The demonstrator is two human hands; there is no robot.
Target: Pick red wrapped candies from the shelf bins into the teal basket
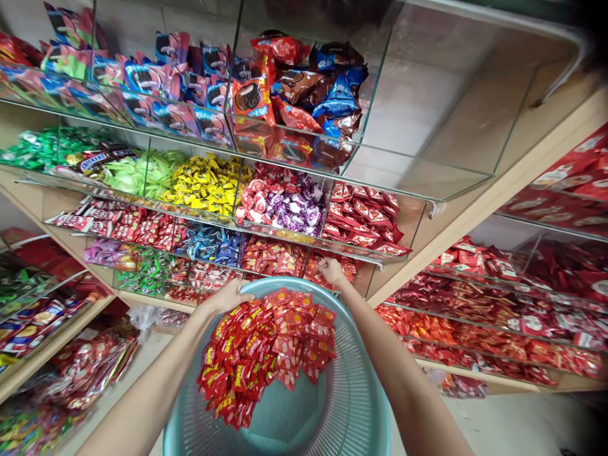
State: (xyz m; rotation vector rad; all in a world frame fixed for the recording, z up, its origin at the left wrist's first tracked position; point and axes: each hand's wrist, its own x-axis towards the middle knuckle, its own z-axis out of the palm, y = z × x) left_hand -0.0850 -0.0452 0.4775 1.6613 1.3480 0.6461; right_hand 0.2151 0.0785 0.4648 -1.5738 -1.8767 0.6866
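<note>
Basket (363, 361): smooth plastic. Candy wrappers (242, 354): glossy film. Shelf frame (494, 190): matt, wood-look.

Pale wooden shelving with clear glass tiers, spread across three sides of the view.
The central shelf unit (489, 193) has light wood-toned uprights and a stack of stepped glass tiers, each fronted by a low glass panel (418, 174) and split by upright glass dividers (375, 82); small pale brackets (432, 208) sit along the edges. Behind the top tier is a smooth greyish-white back panel (422, 82) crossed by a soft shadow. More tiers fill the right-hand unit (570, 233), and a wood-edged shelf (57, 342) slants at left. The floor (479, 424) is pale, and light glints on the glass.
</note>
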